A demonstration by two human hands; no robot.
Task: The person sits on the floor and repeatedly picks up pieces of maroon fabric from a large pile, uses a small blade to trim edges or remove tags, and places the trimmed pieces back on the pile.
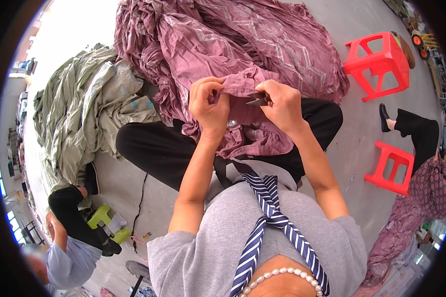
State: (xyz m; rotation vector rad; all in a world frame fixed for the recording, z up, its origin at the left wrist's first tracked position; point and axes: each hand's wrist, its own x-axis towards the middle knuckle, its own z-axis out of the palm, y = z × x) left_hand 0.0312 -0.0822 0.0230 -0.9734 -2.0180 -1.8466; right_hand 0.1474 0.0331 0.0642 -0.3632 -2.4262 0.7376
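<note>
A large mauve-pink cloth (pixel 208 47) with pale zigzag lines lies heaped before me, and part of it runs up over my lap. My left hand (pixel 208 106) pinches its edge between thumb and forefinger. Across from it, my right hand (pixel 282 105) is closed round a small pair of dark thread snips (pixel 255 102), with the blades pointing left at the raised cloth edge. The fingers of that hand also touch the cloth. Most of the snips' body is hidden inside my right hand.
A pale green heap of cloth (pixel 84 99) lies on my left. Two red plastic stools (pixel 381 62) stand on the right, near another person's leg (pixel 416 126). At lower left a person in light blue (pixel 74 260) sits near a green stool (pixel 101 218).
</note>
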